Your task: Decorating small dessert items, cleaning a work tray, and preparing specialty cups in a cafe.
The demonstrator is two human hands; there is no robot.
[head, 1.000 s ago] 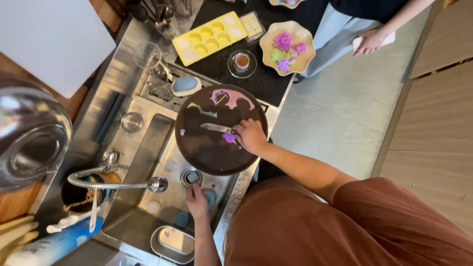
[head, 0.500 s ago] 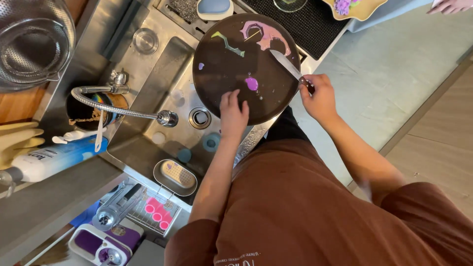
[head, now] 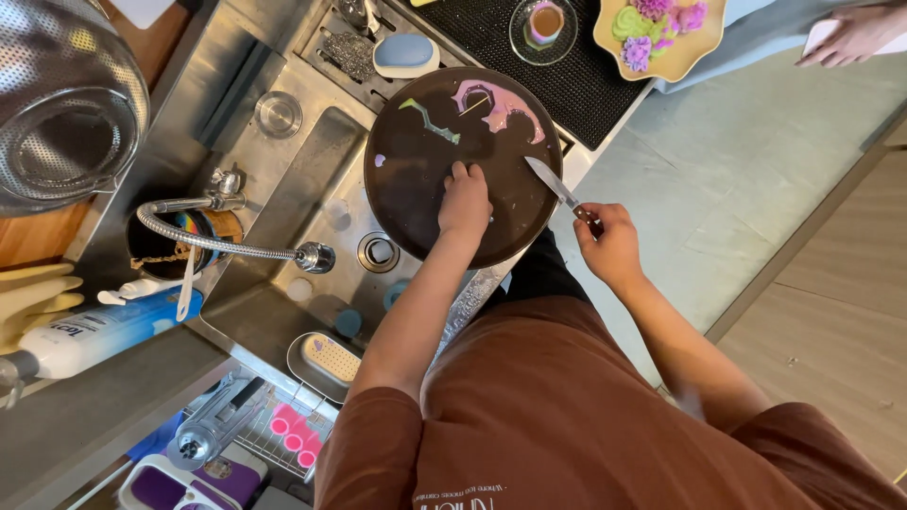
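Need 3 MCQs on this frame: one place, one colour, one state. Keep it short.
1. Where does the left hand rest?
A. on the round dark tray
B. on the faucet
C. on the blue bottle

2. Colour of the largest smear on the tray?
A. pink
B. orange
C. white

3. What does the right hand grip?
A. a knife
B. a sponge
C. nothing

Key: 1 A, fingers lie flat on the tray over the sink. 2 A, the far-edge patch is pink. 3 A, fingers close on the handle, blade over the tray rim.
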